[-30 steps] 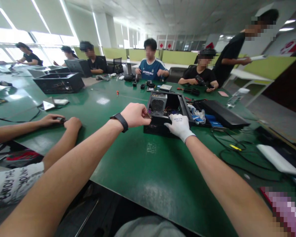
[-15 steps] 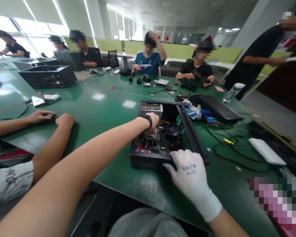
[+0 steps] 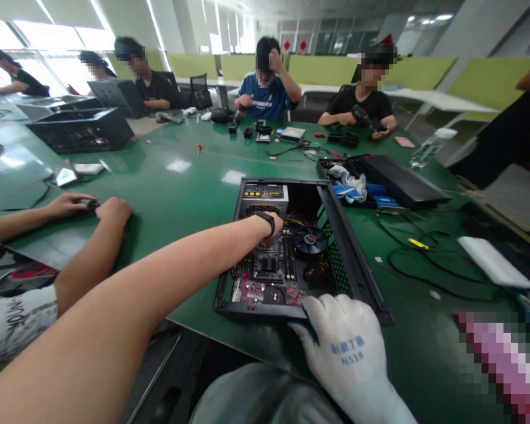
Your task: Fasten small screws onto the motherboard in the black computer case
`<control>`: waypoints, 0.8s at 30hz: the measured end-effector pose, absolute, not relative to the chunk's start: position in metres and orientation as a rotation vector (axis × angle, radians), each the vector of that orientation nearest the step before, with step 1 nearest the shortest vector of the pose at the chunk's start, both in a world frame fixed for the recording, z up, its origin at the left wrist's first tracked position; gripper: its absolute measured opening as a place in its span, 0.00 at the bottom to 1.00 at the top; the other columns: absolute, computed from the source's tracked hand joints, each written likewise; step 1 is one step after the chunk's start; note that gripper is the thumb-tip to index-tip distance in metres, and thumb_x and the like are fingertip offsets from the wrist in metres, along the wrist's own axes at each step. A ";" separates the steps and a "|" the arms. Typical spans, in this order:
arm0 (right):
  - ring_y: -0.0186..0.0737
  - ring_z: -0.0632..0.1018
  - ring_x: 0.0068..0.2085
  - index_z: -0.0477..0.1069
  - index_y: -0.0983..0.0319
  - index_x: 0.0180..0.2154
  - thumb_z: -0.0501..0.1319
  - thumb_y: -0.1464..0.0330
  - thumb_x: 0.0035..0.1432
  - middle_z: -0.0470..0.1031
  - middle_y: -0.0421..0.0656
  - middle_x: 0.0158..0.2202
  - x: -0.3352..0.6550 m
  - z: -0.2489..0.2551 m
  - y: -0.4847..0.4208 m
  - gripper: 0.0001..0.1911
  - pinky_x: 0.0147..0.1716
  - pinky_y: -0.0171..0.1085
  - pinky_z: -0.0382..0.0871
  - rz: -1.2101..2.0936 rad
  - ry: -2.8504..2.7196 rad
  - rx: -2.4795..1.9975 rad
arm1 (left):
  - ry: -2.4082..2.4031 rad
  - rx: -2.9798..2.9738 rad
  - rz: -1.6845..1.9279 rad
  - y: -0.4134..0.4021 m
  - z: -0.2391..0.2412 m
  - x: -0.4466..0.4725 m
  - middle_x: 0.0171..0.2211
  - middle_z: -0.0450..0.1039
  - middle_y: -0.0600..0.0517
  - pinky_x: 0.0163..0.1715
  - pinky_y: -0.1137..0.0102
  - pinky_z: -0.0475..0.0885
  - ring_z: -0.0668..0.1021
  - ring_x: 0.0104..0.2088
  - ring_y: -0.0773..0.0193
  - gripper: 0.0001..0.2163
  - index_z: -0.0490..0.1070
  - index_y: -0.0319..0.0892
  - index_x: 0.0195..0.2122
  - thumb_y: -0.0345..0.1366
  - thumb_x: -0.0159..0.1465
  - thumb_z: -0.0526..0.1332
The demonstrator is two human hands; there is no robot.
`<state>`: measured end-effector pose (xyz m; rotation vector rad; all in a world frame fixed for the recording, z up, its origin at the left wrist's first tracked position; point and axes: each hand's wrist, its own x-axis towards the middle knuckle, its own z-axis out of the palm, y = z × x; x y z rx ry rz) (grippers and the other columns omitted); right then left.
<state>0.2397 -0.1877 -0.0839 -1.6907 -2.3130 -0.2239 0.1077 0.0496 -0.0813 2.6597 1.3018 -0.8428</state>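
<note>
An open black computer case (image 3: 256,311) lies on its side on the green table in front of me. In it are a power supply (image 3: 265,194), a motherboard (image 3: 265,268), a fan (image 3: 310,239) and a red card (image 3: 251,293). My left hand (image 3: 274,225), bare with a black wristband, reaches down inside beside the power supply. Its fingers look closed, though my wrist mostly hides them and whatever is in them. In a white glove, my right hand (image 3: 342,338) grips the case's near rim, fingers over the top and thumb outside.
Gloves (image 3: 351,185) and a black panel (image 3: 401,176) lie beyond the case on the right, with cables (image 3: 406,271) nearer. Left of me a co-worker's hands (image 3: 95,206) hold a small dark item. Loose parts (image 3: 291,134) lie at the far side.
The case has come nearer to me and turned slightly, with my right hand on its rim. My left hand stays inside it. My view has tilted down a little.
</note>
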 end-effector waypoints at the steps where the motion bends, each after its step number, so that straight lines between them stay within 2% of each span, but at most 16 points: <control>1: 0.42 0.64 0.30 0.71 0.56 0.32 0.68 0.60 0.49 0.68 0.40 0.26 0.240 -0.084 -0.188 0.11 0.31 0.41 0.45 -0.224 -2.315 -1.690 | 1.290 2.655 -0.853 0.050 -0.081 0.109 0.43 0.80 0.37 0.41 0.67 0.75 0.80 0.43 0.48 0.29 0.80 0.34 0.43 0.36 0.36 0.76; 5: 0.42 0.63 0.30 0.71 0.56 0.33 0.67 0.60 0.51 0.67 0.40 0.26 0.241 -0.085 -0.189 0.09 0.31 0.41 0.44 -0.229 -2.315 -1.676 | 1.292 2.619 -0.864 0.048 -0.081 0.112 0.42 0.80 0.37 0.42 0.66 0.75 0.80 0.42 0.48 0.27 0.80 0.33 0.42 0.36 0.37 0.76; 10: 0.42 0.63 0.29 0.71 0.56 0.32 0.66 0.60 0.51 0.67 0.40 0.25 0.242 -0.086 -0.188 0.09 0.31 0.41 0.44 -0.239 -2.315 -1.666 | 1.277 2.643 -0.934 0.050 -0.083 0.113 0.45 0.78 0.35 0.42 0.66 0.75 0.80 0.44 0.47 0.32 0.78 0.31 0.46 0.36 0.36 0.76; 15: 0.42 0.63 0.29 0.70 0.56 0.32 0.66 0.59 0.51 0.67 0.40 0.25 0.241 -0.085 -0.188 0.09 0.31 0.41 0.43 -0.227 -2.317 -1.667 | 1.286 2.624 -0.931 0.054 -0.086 0.114 0.46 0.79 0.37 0.44 0.67 0.74 0.79 0.46 0.47 0.31 0.79 0.36 0.45 0.36 0.36 0.76; 24: 0.43 0.63 0.30 0.71 0.56 0.33 0.67 0.60 0.49 0.67 0.40 0.26 0.240 -0.086 -0.187 0.10 0.31 0.41 0.44 -0.225 -2.313 -1.673 | 1.289 2.648 -0.971 0.050 -0.083 0.115 0.46 0.79 0.39 0.44 0.67 0.75 0.79 0.46 0.48 0.31 0.79 0.36 0.46 0.36 0.38 0.76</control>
